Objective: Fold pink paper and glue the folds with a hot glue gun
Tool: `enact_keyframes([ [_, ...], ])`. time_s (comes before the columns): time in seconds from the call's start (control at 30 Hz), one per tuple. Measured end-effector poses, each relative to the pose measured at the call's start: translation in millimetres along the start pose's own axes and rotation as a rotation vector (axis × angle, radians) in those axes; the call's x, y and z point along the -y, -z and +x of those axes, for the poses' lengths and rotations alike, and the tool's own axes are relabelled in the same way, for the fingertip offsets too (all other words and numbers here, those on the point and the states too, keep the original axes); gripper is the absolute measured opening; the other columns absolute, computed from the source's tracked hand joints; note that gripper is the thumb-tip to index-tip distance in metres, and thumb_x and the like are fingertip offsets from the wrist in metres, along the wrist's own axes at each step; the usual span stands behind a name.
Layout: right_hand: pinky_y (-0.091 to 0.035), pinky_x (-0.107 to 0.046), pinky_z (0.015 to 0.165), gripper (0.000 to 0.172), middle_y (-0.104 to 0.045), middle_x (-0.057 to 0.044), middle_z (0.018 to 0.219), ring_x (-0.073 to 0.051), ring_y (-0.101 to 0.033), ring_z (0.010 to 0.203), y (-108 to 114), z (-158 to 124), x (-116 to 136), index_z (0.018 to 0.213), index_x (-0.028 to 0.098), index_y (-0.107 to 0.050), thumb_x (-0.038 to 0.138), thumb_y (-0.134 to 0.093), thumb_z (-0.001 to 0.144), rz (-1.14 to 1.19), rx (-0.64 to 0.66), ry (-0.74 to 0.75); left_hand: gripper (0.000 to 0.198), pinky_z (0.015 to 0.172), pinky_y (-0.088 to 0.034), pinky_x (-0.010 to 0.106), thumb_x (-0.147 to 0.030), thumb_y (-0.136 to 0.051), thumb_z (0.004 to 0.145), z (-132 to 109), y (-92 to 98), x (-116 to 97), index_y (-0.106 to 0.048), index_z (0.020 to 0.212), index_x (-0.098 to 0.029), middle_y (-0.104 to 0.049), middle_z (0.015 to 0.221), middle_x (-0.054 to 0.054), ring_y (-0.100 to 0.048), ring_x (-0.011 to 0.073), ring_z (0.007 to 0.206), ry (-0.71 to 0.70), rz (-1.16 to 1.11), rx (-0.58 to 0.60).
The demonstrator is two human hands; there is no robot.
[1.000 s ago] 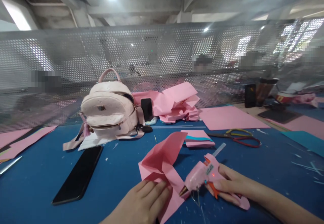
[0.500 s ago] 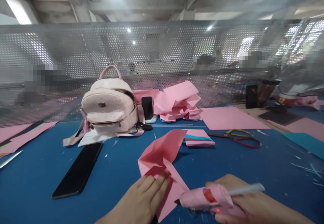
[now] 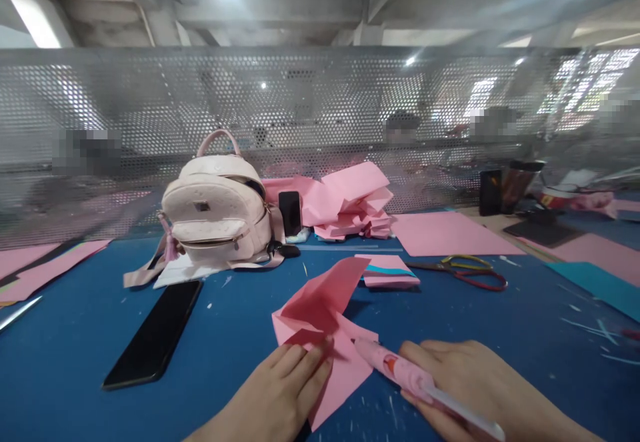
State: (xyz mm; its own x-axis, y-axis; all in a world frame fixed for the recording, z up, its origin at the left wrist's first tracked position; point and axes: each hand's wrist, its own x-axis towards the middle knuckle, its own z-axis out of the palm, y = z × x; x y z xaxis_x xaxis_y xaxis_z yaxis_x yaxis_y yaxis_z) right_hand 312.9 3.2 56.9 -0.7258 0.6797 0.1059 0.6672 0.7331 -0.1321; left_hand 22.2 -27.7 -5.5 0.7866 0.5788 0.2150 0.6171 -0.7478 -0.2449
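Observation:
In the head view, a pink hot glue gun (image 3: 407,372) is in my right hand (image 3: 460,375), closed around its body. A clear glue stick (image 3: 470,415) protrudes from its back end. Its dark nozzle meets a folded sheet of pink paper (image 3: 345,369) near a crease, and part of the sheet stands up like a flap. My left hand (image 3: 295,379) holds this paper against the table, fingers together on its lower left part; the thumb is hidden. Just behind lies a small folded pink piece (image 3: 393,279) with a blue stripe.
Scissors (image 3: 460,270) lie at the right behind my right hand. A black phone (image 3: 155,332) rests at the left, with a cream backpack (image 3: 215,209) behind it. Crumpled pink paper (image 3: 350,195) and a flat pink sheet (image 3: 450,232) lie before a perforated metal screen (image 3: 320,109).
My right hand has turned the glue gun so its nozzle points up and left, and moved the tip up onto the paper's crease. My left hand stays in place.

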Motion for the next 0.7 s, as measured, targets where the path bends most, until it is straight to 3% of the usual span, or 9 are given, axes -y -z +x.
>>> enact_keyframes([
  [0.17, -0.040, -0.031, 0.058, 0.023, -0.069, -0.003, 0.076, -0.020, -0.064, 0.061, -4.1, 2.5, -4.9, 0.085, 0.023, -0.061, 0.031, -0.044, 0.098, 0.065, 0.017, -0.053, 0.039, 0.088, -0.051, 0.034, -0.018, -0.035, 0.102, -1.7, -0.2, -2.6, -0.056, 0.134, -0.007, -0.069, 0.126, 0.012, -0.063, 0.0245, 0.098, -0.010, 0.019, -0.143],
  [0.4, -0.050, -0.035, 0.074, 0.027, -0.077, -0.005, 0.098, -0.027, -0.071, 0.086, 8.3, 21.6, 1.9, 0.099, 0.024, -0.073, 0.034, -0.047, 0.098, 0.067, 0.076, -0.078, 0.039, 0.083, -0.057, 0.033, -0.016, -0.032, 0.102, -5.6, -2.9, -6.0, -0.059, 0.128, -0.006, -0.071, 0.123, 0.012, -0.069, 0.0250, 0.098, -0.028, 0.042, -0.201],
  [0.57, -0.049, -0.035, 0.070, 0.031, -0.077, -0.008, 0.092, -0.027, -0.072, 0.082, 20.0, 39.4, 16.6, 0.088, 0.020, -0.072, 0.034, -0.047, 0.099, -0.014, 0.170, -0.098, 0.038, 0.083, -0.059, 0.033, -0.012, -0.033, 0.100, -6.7, 0.7, -7.1, -0.060, 0.126, -0.005, -0.071, 0.124, 0.013, -0.070, 0.0254, 0.099, -0.037, 0.041, -0.200],
  [0.7, -0.045, -0.036, 0.061, 0.031, -0.075, -0.010, 0.082, -0.030, -0.071, 0.072, 17.1, 41.1, 25.0, 0.086, 0.019, -0.071, 0.036, -0.048, 0.098, -0.166, 0.165, -0.102, 0.038, 0.082, -0.060, 0.034, -0.011, -0.033, 0.099, -7.2, 2.0, -7.3, -0.060, 0.125, -0.004, -0.072, 0.122, 0.014, -0.070, 0.0262, 0.099, -0.043, 0.036, -0.216],
])
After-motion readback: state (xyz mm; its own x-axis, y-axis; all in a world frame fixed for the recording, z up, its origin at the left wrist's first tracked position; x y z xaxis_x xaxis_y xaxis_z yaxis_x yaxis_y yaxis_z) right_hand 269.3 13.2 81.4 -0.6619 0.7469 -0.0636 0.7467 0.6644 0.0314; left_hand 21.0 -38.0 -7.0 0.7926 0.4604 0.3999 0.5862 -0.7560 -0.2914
